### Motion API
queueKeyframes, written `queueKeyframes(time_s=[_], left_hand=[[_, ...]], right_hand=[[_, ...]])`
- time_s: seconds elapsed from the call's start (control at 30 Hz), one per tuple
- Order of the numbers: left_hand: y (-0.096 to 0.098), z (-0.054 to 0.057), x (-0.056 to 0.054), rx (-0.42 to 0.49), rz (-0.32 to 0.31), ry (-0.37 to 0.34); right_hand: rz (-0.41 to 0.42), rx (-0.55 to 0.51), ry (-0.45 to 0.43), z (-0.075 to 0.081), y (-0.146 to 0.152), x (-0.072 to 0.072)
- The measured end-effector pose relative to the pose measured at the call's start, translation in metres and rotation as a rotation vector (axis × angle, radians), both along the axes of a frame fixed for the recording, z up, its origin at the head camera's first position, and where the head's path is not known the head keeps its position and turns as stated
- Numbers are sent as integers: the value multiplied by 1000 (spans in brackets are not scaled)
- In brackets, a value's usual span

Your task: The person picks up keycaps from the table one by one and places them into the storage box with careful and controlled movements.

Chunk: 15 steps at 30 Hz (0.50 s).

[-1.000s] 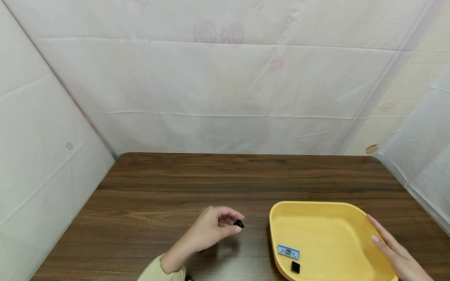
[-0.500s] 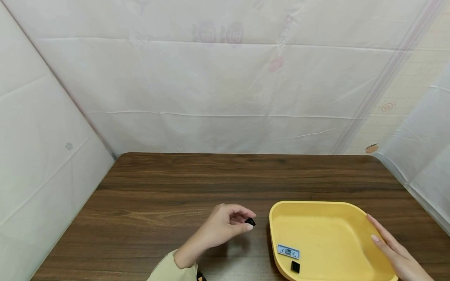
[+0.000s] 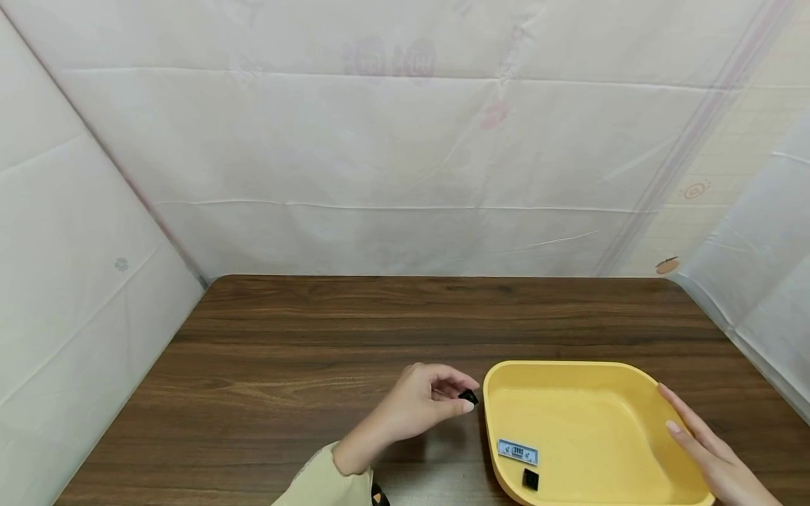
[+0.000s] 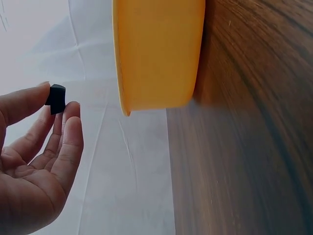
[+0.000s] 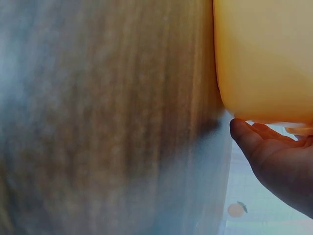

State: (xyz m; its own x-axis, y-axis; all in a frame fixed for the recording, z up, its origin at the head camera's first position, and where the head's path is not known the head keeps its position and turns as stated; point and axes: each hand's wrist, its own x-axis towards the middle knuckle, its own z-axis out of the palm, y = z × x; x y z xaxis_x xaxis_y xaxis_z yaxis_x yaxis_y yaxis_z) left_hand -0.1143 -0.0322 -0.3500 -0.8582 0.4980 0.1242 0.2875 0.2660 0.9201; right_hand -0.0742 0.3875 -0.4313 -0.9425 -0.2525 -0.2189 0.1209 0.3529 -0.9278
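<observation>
My left hand (image 3: 420, 404) pinches a small black block (image 4: 56, 99) between thumb and fingers, beside the left rim of a yellow tub (image 3: 588, 422). In the left wrist view, the block is angular and stays apart from the tub wall. At the tub's right side, my right hand (image 3: 711, 446) holds the rim, thumb over the inner side and fingers along the outside. Its fingers (image 5: 244, 137) meet the outer wall in the right wrist view. Inside the tub lie a flat pale-blue printed rectangle (image 3: 517, 452) and a black square piece (image 3: 530, 480).
Under the tub is a dark wood table (image 3: 316, 330). Pale printed sheets (image 3: 392, 140) hang behind it and along both sides. The tub's front edge runs out of the head view at the bottom.
The left hand has moved rightward with the black block, up close to the tub's left rim. The right hand and the tub stay in place.
</observation>
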Motion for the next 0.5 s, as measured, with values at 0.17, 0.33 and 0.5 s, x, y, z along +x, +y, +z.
queueKeyframes(time_s=[0.17, 0.33, 0.5], left_hand=[[7, -1, -1, 18, -6, -15], [12, -2, -1, 47, -12, -40], [17, -4, -2, 60, -10, -38]], right_hand=[[12, -63, -23, 0, 0, 0], [1, -32, -7, 2, -3, -1], [-4, -5, 9, 3, -5, -1]])
